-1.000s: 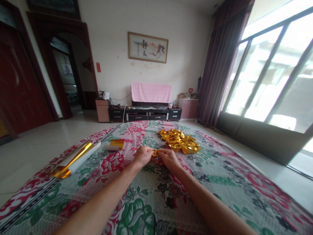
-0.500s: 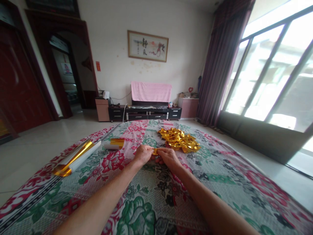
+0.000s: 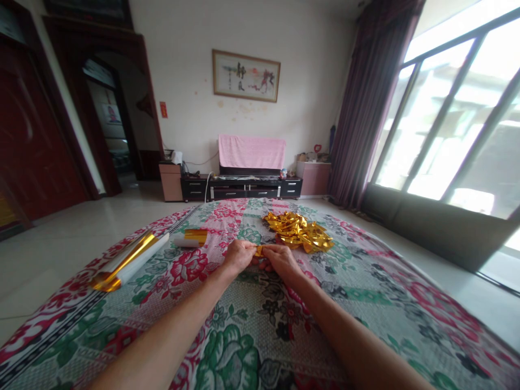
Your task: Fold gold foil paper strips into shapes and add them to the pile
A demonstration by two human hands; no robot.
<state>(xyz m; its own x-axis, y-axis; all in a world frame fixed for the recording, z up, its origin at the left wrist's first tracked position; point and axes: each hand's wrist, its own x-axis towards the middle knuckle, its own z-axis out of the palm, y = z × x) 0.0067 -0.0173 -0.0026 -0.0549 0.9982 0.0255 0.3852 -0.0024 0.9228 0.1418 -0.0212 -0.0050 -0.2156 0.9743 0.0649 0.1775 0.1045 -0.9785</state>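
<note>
Pinching a gold foil piece [image 3: 259,251] between them, left hand [image 3: 239,255] and right hand [image 3: 281,260] seem mid-shaping; the next move likely wants even pressure.

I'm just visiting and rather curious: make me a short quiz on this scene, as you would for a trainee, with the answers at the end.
1. True or false: the left hand and the right hand both pinch the same small gold piece.

2. Where does the gold foil heap lie?
A) On the floor
B) On the patterned cloth, beyond the hands and to the right
C) On the patterned cloth, left of both hands

3. Which is nearer the left hand: the longer roll or the shorter roll?

Key: 1. True. 2. B. 3. The shorter roll.
</note>
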